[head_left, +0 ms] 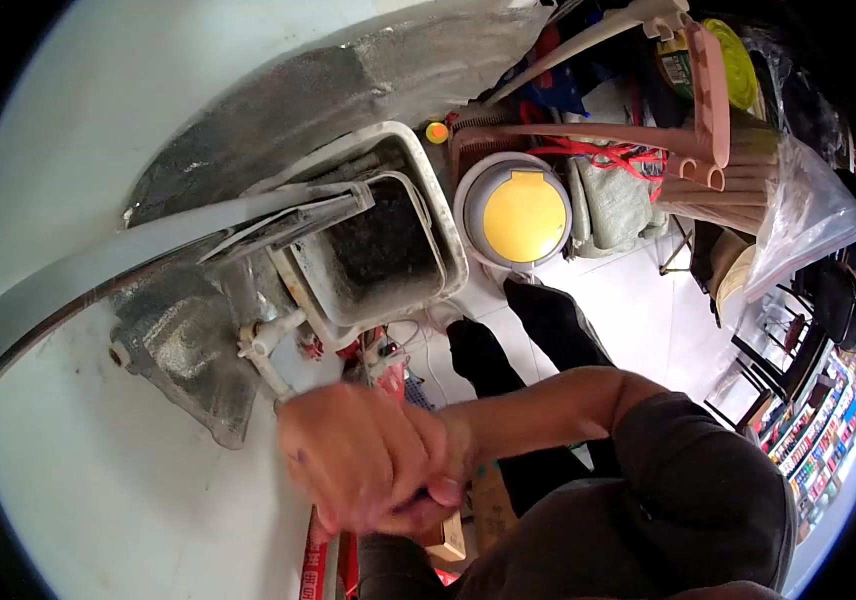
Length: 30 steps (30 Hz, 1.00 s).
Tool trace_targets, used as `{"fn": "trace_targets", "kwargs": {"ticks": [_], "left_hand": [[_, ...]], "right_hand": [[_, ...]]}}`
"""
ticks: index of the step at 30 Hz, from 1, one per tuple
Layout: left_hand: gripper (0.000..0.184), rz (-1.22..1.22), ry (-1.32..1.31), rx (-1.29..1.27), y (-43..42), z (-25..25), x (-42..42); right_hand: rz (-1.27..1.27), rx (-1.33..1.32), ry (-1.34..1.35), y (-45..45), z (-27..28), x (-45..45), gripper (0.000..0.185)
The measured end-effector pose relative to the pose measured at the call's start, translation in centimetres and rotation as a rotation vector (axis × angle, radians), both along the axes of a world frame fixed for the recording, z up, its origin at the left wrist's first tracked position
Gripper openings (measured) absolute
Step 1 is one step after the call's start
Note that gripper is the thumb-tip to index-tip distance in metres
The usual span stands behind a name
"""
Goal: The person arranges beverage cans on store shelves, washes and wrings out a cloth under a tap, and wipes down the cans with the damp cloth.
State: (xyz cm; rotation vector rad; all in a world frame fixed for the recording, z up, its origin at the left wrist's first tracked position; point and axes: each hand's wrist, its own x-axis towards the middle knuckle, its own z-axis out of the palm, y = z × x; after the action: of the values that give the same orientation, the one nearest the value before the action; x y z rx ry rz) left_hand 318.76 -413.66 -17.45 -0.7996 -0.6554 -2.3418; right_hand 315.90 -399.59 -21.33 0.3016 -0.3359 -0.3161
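My left hand [340,455] and my right hand [443,470] are pressed together at the bottom centre, fingers closed around each other and slightly blurred. Their overlap hides whether anything lies between them. The right forearm reaches in from the right, and the left sleeve comes up from below. A white plastic fitting [270,338], like a tap, is just above the hands. Beyond it stands a dirty pale basin [456,262] with a smaller container [326,292] inside, dark at its bottom.
A grey strip [118,245] juts over the basin from the left wall. Beside the basin stands a round bin with a yellow lid [525,215]. Pinkish-brown long-handled tools [710,105], a green-grey sack [616,205] and brown tubes in plastic [738,180] crowd the upper right. Black stools [773,365] stand farther right.
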Motion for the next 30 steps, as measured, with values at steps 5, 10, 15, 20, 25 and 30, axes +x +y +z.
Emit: {"fn": "trace_targets", "kwargs": {"ticks": [5,10,15,20,25,30], "left_hand": [[0.025,0.495,-0.975,0.377,3.2,-1.5,3.8],[0.012,0.668,-1.561,0.452,3.1,-6.1,2.6],[0.006,0.907,-1.709,0.511,2.9,-11.7,1.7],[0.009,1.040,-1.821,0.514,3.1,-13.8,2.3],[0.016,1.114,-2.057,0.429,2.2,-12.2,2.6],[0.014,1.161,-2.043,0.629,1.1,-8.2,3.4]], "right_hand": [[0.034,0.021,0.278,-2.4,-3.7,-3.2,0.020],[-0.014,-0.063,0.796,-5.6,-5.7,-6.6,0.018],[0.162,-0.744,1.593,-7.3,-8.7,-6.5,0.013],[-0.110,-1.208,1.996,-6.4,-9.9,-4.6,0.034],[0.009,-1.290,2.197,-6.9,-4.6,-4.3,0.037],[-0.058,-1.454,2.213,-7.5,-0.2,-3.8,0.033]]}}
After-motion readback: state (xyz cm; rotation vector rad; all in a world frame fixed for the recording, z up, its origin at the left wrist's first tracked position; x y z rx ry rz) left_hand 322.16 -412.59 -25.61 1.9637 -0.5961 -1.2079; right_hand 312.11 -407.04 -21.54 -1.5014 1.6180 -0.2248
